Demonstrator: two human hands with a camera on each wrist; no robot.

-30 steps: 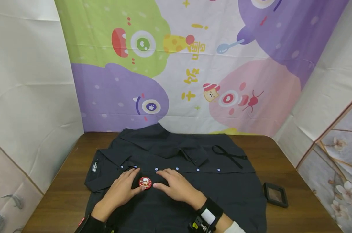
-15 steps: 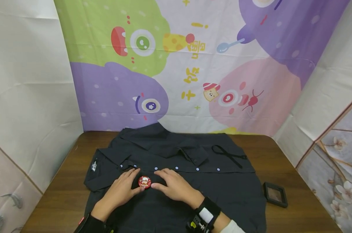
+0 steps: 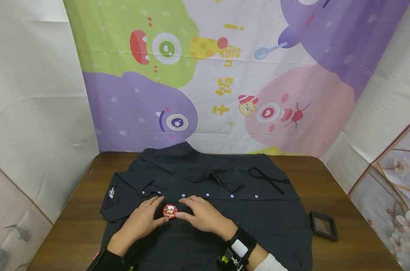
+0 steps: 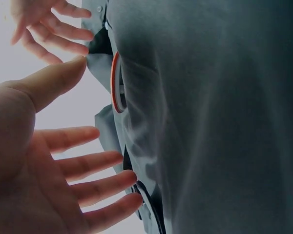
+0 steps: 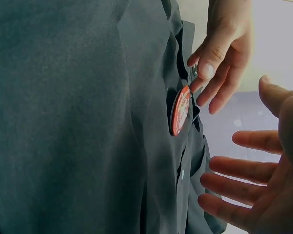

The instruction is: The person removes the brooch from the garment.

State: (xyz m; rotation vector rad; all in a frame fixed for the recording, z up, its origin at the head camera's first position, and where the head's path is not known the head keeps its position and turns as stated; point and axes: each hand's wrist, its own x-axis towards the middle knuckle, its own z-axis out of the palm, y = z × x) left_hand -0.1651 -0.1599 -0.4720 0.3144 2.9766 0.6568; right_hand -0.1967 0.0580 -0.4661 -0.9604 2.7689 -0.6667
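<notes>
Round red pin badge (image 3: 170, 211) with a cartoon figure lies face up, flat on the spread dark button-up shirt (image 3: 269, 222), at 6 o'clock below its buttoned placket.

shirt (image 3: 205, 210) hem cut off at bottom edge of head view. badge (image 3: 170, 211) picture too small to read. left hand (image 4: 44, 161) palm cropped at left wrist view's lower left.
</notes>
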